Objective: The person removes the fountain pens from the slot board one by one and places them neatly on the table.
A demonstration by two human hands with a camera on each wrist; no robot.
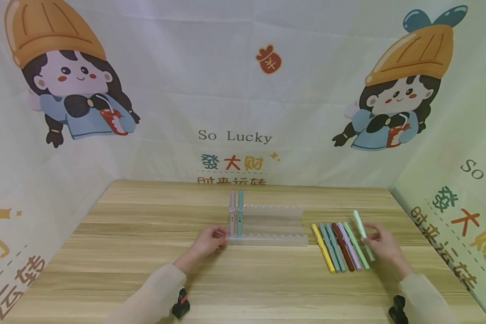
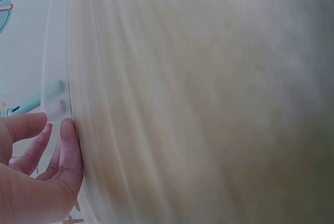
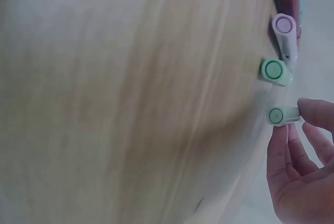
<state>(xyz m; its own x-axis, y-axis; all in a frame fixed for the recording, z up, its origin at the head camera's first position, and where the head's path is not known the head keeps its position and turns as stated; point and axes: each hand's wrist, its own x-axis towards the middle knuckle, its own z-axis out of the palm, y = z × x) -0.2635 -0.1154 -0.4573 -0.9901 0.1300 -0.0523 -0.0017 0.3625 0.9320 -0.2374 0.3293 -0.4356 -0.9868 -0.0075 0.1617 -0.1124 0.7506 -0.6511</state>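
A clear pen rack (image 1: 267, 241) with a notched front edge lies on the table. At its left end, a lilac pen (image 1: 232, 216) and a teal pen (image 1: 240, 213) rest side by side in the slots. My left hand (image 1: 211, 238) touches that end of the rack; the left wrist view shows thumb and fingertips right at its corner. Over on the right, my right hand (image 1: 382, 245) pinches a pale mint pen (image 1: 358, 222) between thumb and fingers. Beside it lies a row of pens, the nearest being a green pen (image 1: 356, 246).
Left of the green pen lie a light purple pen (image 1: 350, 248), a dark red pen (image 1: 342, 247), two teal pens (image 1: 334, 249) and a yellow pen (image 1: 323, 249). A printed cloth (image 1: 166, 90) hangs behind and at both sides of the wooden table (image 1: 243, 288).
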